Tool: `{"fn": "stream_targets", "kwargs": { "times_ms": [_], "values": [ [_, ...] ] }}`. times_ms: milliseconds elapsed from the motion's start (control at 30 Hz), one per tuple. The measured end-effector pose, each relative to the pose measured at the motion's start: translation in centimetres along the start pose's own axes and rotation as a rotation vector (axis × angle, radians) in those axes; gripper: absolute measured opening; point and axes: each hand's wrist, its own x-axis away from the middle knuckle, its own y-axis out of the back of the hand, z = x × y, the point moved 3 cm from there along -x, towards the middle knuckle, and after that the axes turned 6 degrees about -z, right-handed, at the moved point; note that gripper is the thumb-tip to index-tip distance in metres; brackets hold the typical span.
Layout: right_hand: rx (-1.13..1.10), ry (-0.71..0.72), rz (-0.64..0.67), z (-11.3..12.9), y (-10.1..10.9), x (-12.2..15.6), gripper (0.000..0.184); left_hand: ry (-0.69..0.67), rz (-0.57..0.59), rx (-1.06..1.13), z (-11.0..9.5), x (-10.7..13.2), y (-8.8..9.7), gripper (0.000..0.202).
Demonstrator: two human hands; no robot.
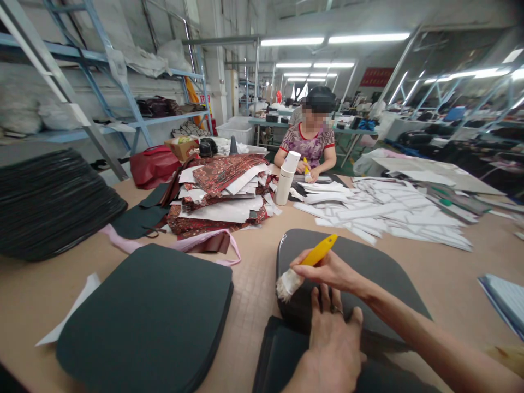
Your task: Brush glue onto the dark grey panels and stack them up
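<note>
My right hand grips a yellow-handled brush, its pale bristles touching the left edge of a dark grey shaped panel lying on the table in front of me. My left hand lies flat on the near part of the same panel, fingers stretched out, a ring on one finger. A stack of like dark panels sits to the left, and another dark stack lies under my left wrist.
Across the table a person works with a similar yellow brush beside a white bottle. Red patterned pieces are piled in the middle, white cut pieces to the right, a black stack at far left. Blue shelving stands behind.
</note>
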Motion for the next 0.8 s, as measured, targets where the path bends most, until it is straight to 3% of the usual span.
{"fn": "stream_targets", "kwargs": {
  "times_ms": [233, 367, 533, 633, 800],
  "values": [
    [0.029, 0.078, -0.266, -1.9, 1.8, -5.1, 0.037, -0.021, -0.045, 0.018, 0.1, 0.4, 0.4, 0.071],
    [0.068, 0.091, -0.481, -3.1, 4.6, -7.5, 0.043, -0.033, -0.015, 0.063, 0.3, 0.1, 0.2, 0.073],
    [0.128, 0.105, -0.642, -2.8, 8.6, -7.6, 0.042, -0.019, 0.071, 0.128, 0.6, -0.4, 0.3, 0.074],
    [0.146, 0.13, -0.608, -1.8, 9.6, -7.7, 0.041, 0.001, 0.09, 0.133, 0.7, -0.5, 0.5, 0.074],
    [0.149, 0.146, -0.362, -1.5, 9.4, -9.3, 0.041, 0.012, 0.112, 0.087, 0.5, -1.0, 0.6, 0.075]
  ]
}}
